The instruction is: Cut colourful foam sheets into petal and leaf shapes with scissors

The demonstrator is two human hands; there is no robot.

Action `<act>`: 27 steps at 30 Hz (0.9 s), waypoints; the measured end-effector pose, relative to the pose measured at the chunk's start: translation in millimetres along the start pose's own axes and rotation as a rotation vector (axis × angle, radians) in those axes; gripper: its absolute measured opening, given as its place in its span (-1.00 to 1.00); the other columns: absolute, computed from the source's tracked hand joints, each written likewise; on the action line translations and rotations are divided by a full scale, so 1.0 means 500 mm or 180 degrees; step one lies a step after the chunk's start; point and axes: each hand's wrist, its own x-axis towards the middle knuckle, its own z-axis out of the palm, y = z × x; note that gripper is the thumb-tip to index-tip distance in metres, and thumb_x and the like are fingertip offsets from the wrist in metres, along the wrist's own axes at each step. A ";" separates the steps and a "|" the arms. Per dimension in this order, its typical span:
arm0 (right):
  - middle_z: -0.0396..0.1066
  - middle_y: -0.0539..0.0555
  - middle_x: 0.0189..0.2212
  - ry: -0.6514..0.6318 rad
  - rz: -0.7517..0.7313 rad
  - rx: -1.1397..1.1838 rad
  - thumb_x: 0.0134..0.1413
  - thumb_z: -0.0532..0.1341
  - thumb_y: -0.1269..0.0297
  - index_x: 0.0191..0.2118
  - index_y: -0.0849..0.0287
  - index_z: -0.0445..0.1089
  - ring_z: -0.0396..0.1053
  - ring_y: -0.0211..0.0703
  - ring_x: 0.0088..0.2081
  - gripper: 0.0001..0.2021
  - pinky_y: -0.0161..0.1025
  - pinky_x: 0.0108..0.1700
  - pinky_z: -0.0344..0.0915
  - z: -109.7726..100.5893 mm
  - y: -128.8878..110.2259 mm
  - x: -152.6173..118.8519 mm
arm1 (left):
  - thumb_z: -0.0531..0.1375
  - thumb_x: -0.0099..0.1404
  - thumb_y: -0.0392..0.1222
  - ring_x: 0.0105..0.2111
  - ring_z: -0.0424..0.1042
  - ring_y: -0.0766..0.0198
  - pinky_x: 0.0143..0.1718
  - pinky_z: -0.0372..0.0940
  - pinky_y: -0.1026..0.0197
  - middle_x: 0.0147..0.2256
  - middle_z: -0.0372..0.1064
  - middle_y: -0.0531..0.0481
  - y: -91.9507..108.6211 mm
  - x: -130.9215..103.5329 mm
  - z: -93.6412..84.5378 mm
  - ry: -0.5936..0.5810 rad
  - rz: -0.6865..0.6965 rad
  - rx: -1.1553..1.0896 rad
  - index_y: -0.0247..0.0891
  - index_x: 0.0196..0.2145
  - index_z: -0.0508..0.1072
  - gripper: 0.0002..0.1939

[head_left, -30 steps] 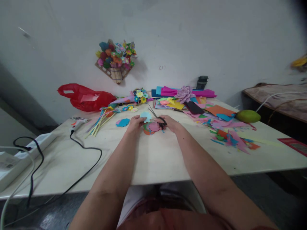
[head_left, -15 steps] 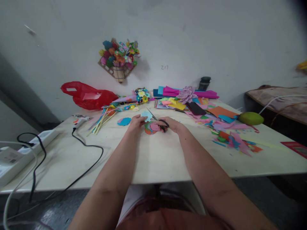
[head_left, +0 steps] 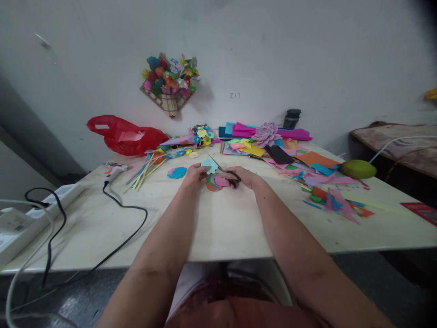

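Between the fingers of my left hand [head_left: 195, 176] is a light blue paper piece [head_left: 209, 166] with a wavy edge. My right hand [head_left: 246, 176] grips black-handled scissors [head_left: 233, 176], whose blades point up and left, beside the blue piece's right edge. Whether the blades touch the paper I cannot tell. Below the hands lie overlapping round cutouts [head_left: 213, 186] in orange, green and pink, partly covered by the scissors and my right fingers. To the left of my left hand, a blue scalloped cutout [head_left: 177, 172] rests on the table with a bit of pink showing.
A white glue gun [head_left: 114, 173] with a black cord lies left, near a power strip [head_left: 58, 200]. Paper strips [head_left: 142, 175] and a red plastic bag [head_left: 128, 136] are behind. At right are paper scraps [head_left: 336, 202], a dark phone [head_left: 279, 155] and a yellow-green oval object [head_left: 358, 169].
The light blue piece has turned slightly in my left fingers, and its outline looks different. Both hands and the scissors stay almost where they were.
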 end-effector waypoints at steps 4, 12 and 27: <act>0.33 -0.02 -0.68 0.0031 -0.0015 0.0027 0.01 0.22 0.12 -0.50 0.25 0.30 0.21 -0.38 -0.69 -0.72 -0.40 -0.65 0.06 0.001 0.001 0.001 | 0.33 -0.22 -0.31 -0.47 0.43 0.27 -0.36 0.33 0.23 -0.50 0.42 -0.07 -0.001 0.001 0.000 0.0004 -0.0015 -0.0024 -0.38 -0.49 0.44 -0.76; 0.31 -0.02 -0.68 0.0039 0.0031 -0.0016 0.01 0.23 0.12 -0.52 0.24 0.28 0.21 -0.38 -0.69 -0.71 -0.42 -0.65 0.08 0.001 0.002 0.001 | 0.33 -0.22 -0.31 -0.46 0.43 0.26 -0.38 0.34 0.23 -0.48 0.43 -0.09 -0.001 0.002 -0.002 -0.0068 -0.0003 0.0003 -0.37 -0.49 0.44 -0.76; 0.31 -0.02 -0.67 -0.0035 0.0004 0.0044 -0.01 0.24 0.13 -0.53 0.24 0.28 0.21 -0.38 -0.69 -0.72 -0.41 -0.66 0.07 0.003 -0.002 -0.003 | 0.33 -0.22 -0.31 -0.47 0.43 0.26 -0.41 0.34 0.23 -0.52 0.42 -0.04 0.002 0.001 -0.002 -0.0046 -0.0026 0.0054 -0.32 -0.52 0.40 -0.76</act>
